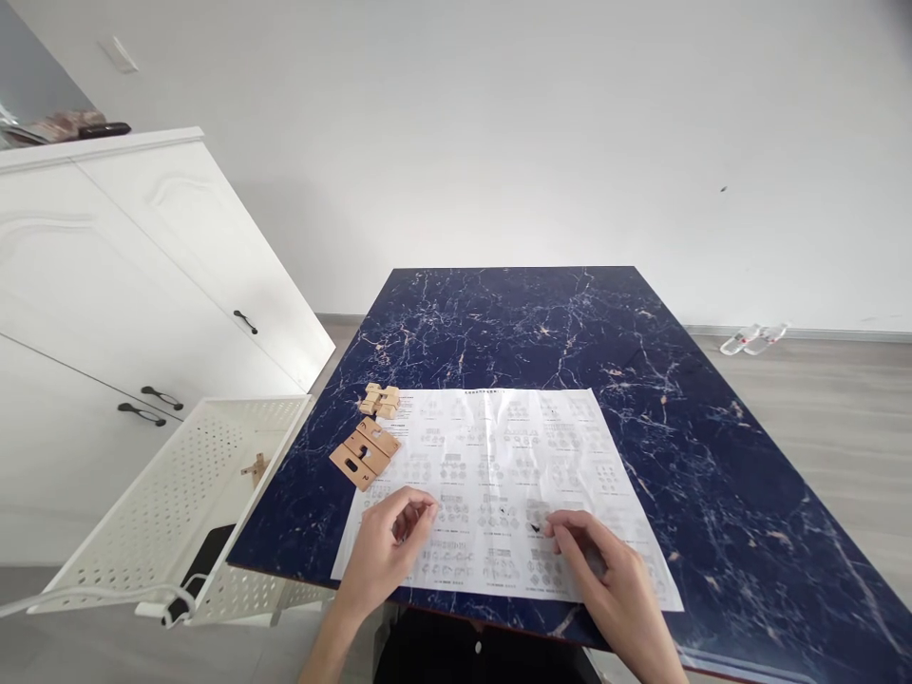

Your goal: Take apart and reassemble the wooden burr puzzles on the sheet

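A large creased white instruction sheet, covered in small printed diagrams, lies on the table in front of me. Above its left part is my left hand, fingers loosely curled and thumb close to the fingertips, with nothing visible in it. My right hand is over the lower right part, thumb and forefinger drawn together, also with nothing seen between them. A small dark spot, a tear or a scrap, shows beside its fingertips. Flat wooden puzzle pieces with cut-out slots lie at the sheet's left edge, below an interlocked wooden block puzzle.
The table has a dark blue marbled top. At its left stands a white perforated bin holding a small wooden piece and a black object. A white cabinet stands behind the bin. Clear bottles are on the floor at right.
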`<action>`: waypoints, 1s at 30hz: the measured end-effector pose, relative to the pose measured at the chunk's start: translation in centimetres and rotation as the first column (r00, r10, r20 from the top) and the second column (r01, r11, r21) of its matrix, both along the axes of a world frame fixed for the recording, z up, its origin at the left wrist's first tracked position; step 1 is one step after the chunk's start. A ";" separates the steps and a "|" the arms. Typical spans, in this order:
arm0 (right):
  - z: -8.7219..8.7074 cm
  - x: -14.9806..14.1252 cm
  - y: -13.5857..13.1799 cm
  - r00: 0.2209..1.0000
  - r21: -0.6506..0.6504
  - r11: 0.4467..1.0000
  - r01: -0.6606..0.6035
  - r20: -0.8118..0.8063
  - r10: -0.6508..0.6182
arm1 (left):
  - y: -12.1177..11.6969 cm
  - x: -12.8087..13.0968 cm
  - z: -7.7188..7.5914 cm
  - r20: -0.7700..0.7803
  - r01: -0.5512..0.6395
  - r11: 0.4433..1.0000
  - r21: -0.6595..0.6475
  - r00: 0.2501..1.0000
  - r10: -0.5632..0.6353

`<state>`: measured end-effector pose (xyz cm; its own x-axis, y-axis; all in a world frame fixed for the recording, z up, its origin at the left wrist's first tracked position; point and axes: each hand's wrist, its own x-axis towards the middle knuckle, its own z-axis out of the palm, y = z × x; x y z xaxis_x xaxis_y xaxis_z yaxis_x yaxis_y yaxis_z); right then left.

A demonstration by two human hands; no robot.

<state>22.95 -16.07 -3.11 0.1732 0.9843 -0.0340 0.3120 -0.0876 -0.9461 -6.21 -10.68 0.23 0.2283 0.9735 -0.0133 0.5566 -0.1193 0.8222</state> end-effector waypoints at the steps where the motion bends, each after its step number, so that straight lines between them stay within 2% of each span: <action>1: 0.0 0.0 0.0 1.000 0.000 1.000 -0.002 -0.001 0.002 | 0.0 0.0 0.0 -0.002 0.000 1.000 0.000 1.000 0.000; 19: 0.0 0.2 -0.1 0.999 -0.027 0.999 -0.031 -0.005 0.031 | 0.1 0.2 0.1 -0.018 -0.005 1.000 -0.013 1.000 0.005; 30: 0.3 0.1 0.0 1.000 0.005 1.000 -0.012 0.012 0.012 | 0.1 0.4 0.1 -0.039 0.003 1.000 0.003 0.999 -0.003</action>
